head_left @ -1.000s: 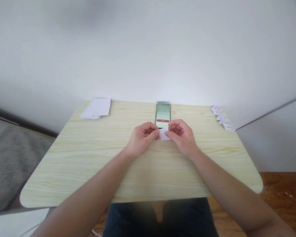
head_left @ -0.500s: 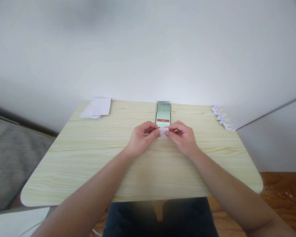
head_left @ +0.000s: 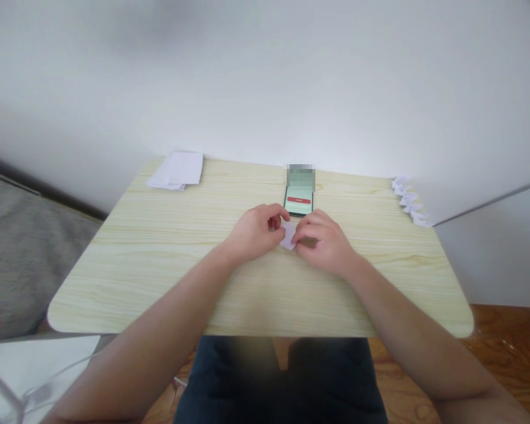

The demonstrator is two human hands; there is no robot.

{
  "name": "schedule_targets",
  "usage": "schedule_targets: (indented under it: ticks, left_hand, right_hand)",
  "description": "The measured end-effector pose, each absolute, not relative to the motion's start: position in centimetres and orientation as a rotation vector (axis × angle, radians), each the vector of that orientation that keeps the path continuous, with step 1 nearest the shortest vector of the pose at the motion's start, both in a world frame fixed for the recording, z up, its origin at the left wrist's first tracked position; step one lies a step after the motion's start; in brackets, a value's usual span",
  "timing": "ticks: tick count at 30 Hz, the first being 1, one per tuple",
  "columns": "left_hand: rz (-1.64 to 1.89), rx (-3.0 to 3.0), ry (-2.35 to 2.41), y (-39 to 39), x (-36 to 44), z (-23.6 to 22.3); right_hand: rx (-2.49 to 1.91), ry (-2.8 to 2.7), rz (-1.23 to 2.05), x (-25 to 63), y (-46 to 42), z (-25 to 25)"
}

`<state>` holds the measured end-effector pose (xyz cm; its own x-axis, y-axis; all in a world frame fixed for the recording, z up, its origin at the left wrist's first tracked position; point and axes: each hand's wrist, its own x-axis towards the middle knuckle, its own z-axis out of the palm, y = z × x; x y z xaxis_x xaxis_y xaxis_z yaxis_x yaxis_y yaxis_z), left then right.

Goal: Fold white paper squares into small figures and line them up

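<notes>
A small folded piece of white paper (head_left: 288,237) is held between my two hands, just in front of the phone. My left hand (head_left: 260,231) pinches its left edge between thumb and fingers. On the other side, my right hand (head_left: 322,240) grips the right edge with thumb and index finger, the other fingers curled. The paper is turned at an angle, and its finer creases are too small to make out. Behind it lies a phone (head_left: 299,208) with a pale green screen and a red bar, its top part pixelated.
Square white paper sheets (head_left: 188,168) are stacked at the table's back left. Several small folded paper pieces (head_left: 410,203) stand in a row at the back right edge. The pale wood table (head_left: 136,265) meets a white wall (head_left: 265,82). Grey fabric (head_left: 26,253) is at the left.
The paper has turned from lying level to an angled position between my fingers. My right hand has shifted its grip to the paper's right edge. The camera view has tilted slightly downward.
</notes>
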<state>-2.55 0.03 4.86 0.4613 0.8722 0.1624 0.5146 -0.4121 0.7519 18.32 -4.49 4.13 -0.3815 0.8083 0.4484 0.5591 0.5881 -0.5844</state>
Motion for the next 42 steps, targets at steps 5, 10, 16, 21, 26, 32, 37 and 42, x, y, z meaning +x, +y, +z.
schedule_targets:
  ticks: [5,10,16,21,26,32,37,42]
  left_hand:
    - [0.654,2.330,1.195,0.4,-3.6,4.8]
    - [0.604,2.445,1.215,-1.1,-4.5,4.6]
    - [0.607,2.580,0.983,-2.9,-5.6,4.6]
    - [0.515,2.561,0.839,-2.0,-6.6,4.7]
    - [0.497,2.484,0.690,-0.3,-7.1,4.4]
    - [0.564,2.242,0.721,0.1,-7.2,4.2]
    - [0.543,2.314,0.717,-0.1,-7.5,4.1]
    - [0.519,2.511,0.685,-0.2,-7.6,4.1]
  right_hand:
    - [-1.091,-2.242,0.486,18.9,-4.3,4.4]
    - [-1.084,-2.302,0.509,19.3,-4.3,4.9]
    - [-1.105,-2.328,0.529,19.4,-4.1,5.0]
    - [-1.171,-2.244,0.556,18.9,-4.0,4.6]
    - [-1.328,-2.132,0.563,18.3,-4.0,4.4]
    - [-1.403,-2.108,0.547,17.7,-4.0,4.5]
    - [-1.452,-2.069,0.540,17.3,-4.2,4.4]
    - [-1.473,-2.061,0.512,17.0,-4.3,4.4]
